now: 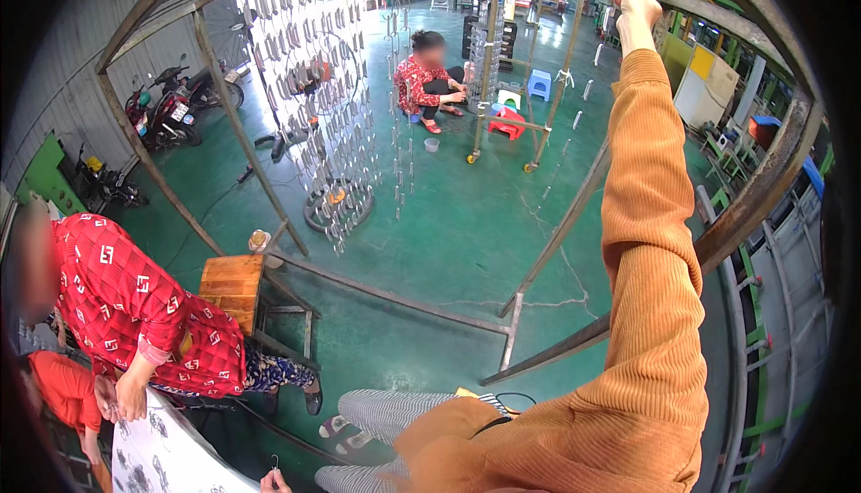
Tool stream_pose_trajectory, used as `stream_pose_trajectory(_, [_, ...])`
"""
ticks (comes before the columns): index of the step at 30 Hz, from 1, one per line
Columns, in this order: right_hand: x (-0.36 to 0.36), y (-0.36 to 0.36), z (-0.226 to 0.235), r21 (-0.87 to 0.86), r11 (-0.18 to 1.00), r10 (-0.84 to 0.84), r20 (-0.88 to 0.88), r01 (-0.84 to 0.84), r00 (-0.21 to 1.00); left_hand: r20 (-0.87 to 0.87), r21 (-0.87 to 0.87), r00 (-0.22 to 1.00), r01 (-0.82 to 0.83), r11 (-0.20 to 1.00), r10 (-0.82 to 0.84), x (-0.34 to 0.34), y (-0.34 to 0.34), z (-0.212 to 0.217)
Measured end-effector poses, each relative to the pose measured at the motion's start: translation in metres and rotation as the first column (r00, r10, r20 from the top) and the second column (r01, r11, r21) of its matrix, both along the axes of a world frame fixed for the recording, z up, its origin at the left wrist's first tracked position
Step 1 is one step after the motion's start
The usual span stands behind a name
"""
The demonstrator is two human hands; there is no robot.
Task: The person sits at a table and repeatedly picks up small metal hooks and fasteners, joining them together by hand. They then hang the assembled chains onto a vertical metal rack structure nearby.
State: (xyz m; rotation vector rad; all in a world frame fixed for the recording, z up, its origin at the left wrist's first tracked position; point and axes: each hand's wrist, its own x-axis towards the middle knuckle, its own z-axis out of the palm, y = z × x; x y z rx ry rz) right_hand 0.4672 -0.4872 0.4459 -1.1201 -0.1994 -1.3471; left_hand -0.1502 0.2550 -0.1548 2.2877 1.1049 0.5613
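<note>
Green workshop floor [430,264] spreads below, the person's left hand [277,482] pinching a wire hook [275,462] between its fingers near the table [193,459], the right hand [635,4], grip unclear, up at the metal frame [717,18], seemingly an overhead step whose next move needs steadiness, metal strands [334,134] hanging beyond.

Beyond the frame [404,298], motorbikes [173,115] to the left, stools [540,83] to the right.

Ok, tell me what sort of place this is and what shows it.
Probably a factory workshop: strands of small metal pieces hang in rows, a person crouches or sits beside a wheeled metal rack, and industrial-looking green floor spreads wide.
</note>
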Motion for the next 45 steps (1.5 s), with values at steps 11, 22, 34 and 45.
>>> stream_pose_trajectory(11, [0.04, 0.0, 0.069, 0.026, 0.939, -0.343, 0.11, 0.342, 0.933, -0.139, -0.076, 0.99, -0.039, 0.996, 0.028, 0.019, -0.011, 0.069])
stream_pose_trajectory(22, [0.063, 0.049, 0.019, 0.159, 0.944, -0.3, 0.053, 0.289, 0.952, -0.153, -0.098, 0.988, -0.052, 0.994, 0.037, 0.066, -0.024, 0.101])
stream_pose_trajectory(34, [0.091, 0.128, -0.043, 0.078, 0.993, 0.082, 0.07, -0.088, 0.994, 0.067, 0.125, 0.995, 0.062, 0.99, -0.071, 0.084, -0.021, 0.065])
stream_pose_trajectory(45, [0.093, 0.226, -0.018, 0.014, 0.924, 0.378, 0.099, -0.381, 0.92, 0.015, 0.075, 0.999, 0.037, 0.997, -0.038, 0.069, -0.021, 0.039])
